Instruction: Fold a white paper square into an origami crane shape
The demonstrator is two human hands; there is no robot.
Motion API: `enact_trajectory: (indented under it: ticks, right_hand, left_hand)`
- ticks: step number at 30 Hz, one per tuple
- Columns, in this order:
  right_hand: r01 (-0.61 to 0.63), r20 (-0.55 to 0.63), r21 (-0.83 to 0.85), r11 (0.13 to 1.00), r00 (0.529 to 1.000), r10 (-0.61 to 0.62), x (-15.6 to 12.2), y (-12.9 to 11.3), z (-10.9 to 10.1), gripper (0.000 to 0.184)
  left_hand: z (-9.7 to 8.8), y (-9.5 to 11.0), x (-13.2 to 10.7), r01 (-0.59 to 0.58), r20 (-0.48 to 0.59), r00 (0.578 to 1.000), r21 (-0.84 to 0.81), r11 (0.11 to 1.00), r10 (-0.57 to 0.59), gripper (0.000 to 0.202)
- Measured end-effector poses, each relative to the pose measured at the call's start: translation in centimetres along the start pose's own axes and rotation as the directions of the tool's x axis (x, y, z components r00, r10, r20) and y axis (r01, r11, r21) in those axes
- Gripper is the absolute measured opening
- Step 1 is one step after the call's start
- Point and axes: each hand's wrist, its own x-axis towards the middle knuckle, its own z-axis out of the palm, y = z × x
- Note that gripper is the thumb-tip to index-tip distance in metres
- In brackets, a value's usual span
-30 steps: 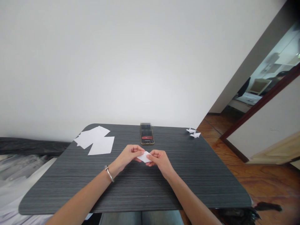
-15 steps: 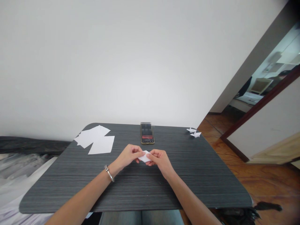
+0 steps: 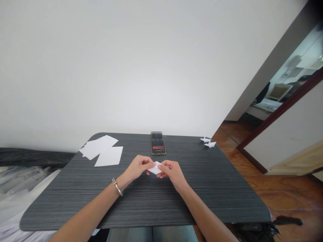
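Note:
A small piece of folded white paper [image 3: 155, 167] is held between my two hands, just over the dark table [image 3: 141, 205]. My left hand [image 3: 140, 166] pinches its left side, thumb on top and fingers curled beneath. On the other side, my right hand [image 3: 172, 172] grips the paper the same way, its thumb lying across the face. The paper has a diamond-like outline; its underside is hidden by my fingers. Beyond my hands, a phone [image 3: 158, 148] stands near the table's far edge with its screen lit.
Several loose white paper sheets [image 3: 108, 156] overlap at the table's far left. Two folded paper birds [image 3: 210, 144] sit at the far right corner. A white wall [image 3: 156, 74] rises behind the table. Dark items [image 3: 262, 232] lie on the floor at lower right.
Both hands keep nearly the same place and grip on the folded paper. Slightly more of its left corner shows by my left thumb. The view has shifted very slightly.

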Motion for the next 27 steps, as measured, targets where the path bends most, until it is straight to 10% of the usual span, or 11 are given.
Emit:
enact_trajectory:
  ticks: [27]
  right_hand:
    - [0.236, -0.042, 0.039, 0.971, 0.971, -0.235, 0.0, -0.8, -0.6, 0.021]
  left_hand:
    - [0.3, 0.4, -0.1, -0.102, -0.126, 0.987, 0.009, 0.995, 0.102, 0.032]
